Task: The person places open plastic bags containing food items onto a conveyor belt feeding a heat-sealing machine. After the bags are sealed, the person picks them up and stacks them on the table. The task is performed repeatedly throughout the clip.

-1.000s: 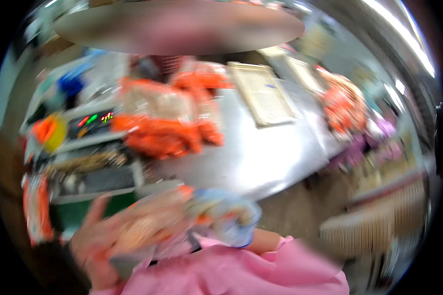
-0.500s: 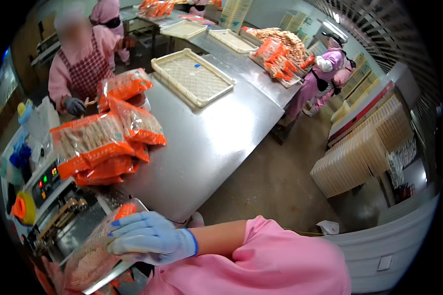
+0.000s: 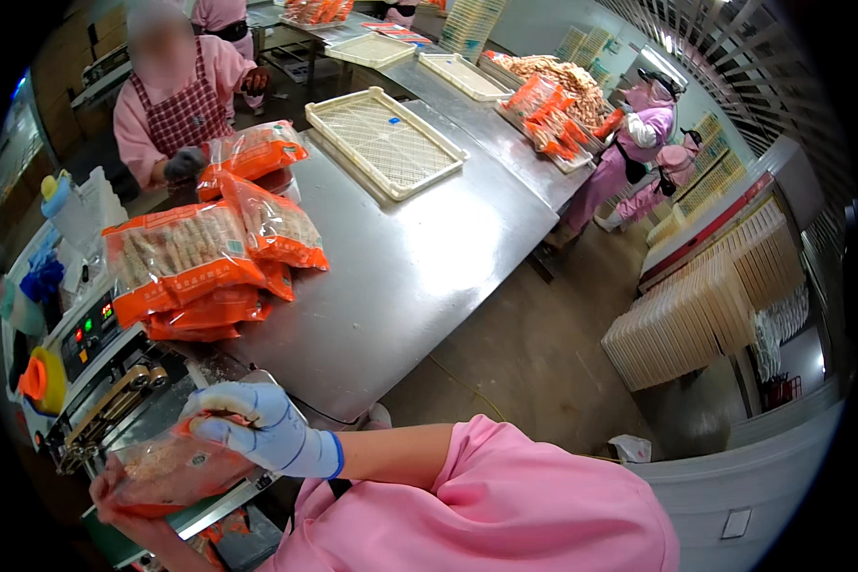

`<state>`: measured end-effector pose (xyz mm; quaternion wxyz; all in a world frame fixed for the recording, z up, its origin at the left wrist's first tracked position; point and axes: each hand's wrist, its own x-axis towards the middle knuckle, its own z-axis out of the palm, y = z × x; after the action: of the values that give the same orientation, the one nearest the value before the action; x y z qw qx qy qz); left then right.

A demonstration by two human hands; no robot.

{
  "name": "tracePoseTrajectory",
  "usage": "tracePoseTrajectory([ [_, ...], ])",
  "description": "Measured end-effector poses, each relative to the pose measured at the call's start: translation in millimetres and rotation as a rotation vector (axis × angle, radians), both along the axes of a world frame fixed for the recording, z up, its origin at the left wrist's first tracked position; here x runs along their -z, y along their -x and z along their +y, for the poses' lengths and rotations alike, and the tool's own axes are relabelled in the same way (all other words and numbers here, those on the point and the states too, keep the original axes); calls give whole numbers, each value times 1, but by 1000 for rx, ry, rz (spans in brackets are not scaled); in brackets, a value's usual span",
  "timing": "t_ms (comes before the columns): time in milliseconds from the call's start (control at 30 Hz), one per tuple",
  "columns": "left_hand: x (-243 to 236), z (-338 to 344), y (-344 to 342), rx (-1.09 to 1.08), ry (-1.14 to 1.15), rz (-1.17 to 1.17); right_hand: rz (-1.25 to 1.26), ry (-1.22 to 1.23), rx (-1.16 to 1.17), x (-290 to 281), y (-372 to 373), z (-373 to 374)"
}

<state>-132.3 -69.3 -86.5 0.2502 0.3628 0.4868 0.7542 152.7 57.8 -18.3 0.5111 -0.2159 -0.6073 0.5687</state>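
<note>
A clear-and-orange plastic food bag [image 3: 183, 474] is stretched between my two hands at the lower left, over the bed of a sealing machine [image 3: 114, 410]. My right hand [image 3: 262, 429], in a white and blue knit glove, pinches the bag's edge on the side towards the table. The bag's opposite end is gripped by my left hand [image 3: 114, 496], which looks bare and is partly hidden by the film. Pale crumbly food shows inside the bag.
Filled orange bags [image 3: 186, 257] are piled on the steel table [image 3: 381, 286]. A cream mesh tray [image 3: 391, 143] lies beyond. Across the table, a co-worker's dark-gloved hand [image 3: 186, 164] touches the pile. Stacked trays [image 3: 686, 315] stand at right; an orange-and-yellow tape roll [image 3: 43, 381] sits by the machine's panel.
My right hand has gone from lying over the bag to pinching its edge. The bag has turned more level and my left hand has risen into view. The co-worker's hand has moved onto the pile.
</note>
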Motion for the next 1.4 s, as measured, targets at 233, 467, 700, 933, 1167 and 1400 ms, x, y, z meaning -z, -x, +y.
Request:
tracePoseTrajectory([
  [233,30,-8,6,64,-60,-247,146,69,59,12,10,-1],
  [467,0,0,-37,-344,148,137,-43,-79,18,1,4,3],
  [700,-25,26,-75,-345,-143,68,-148,-107,209,-2,3,-4],
  [933,-35,24,-81,-480,-277,71,-560,-1109,0,-96,4,-10],
  [1167,-32,23,-81,-497,-366,281,-1121,-1170,-148,-106,35,-19],
  [1400,-33,17,-87,-402,-319,221,-1053,-1234,-268,-83,66,-5],
])
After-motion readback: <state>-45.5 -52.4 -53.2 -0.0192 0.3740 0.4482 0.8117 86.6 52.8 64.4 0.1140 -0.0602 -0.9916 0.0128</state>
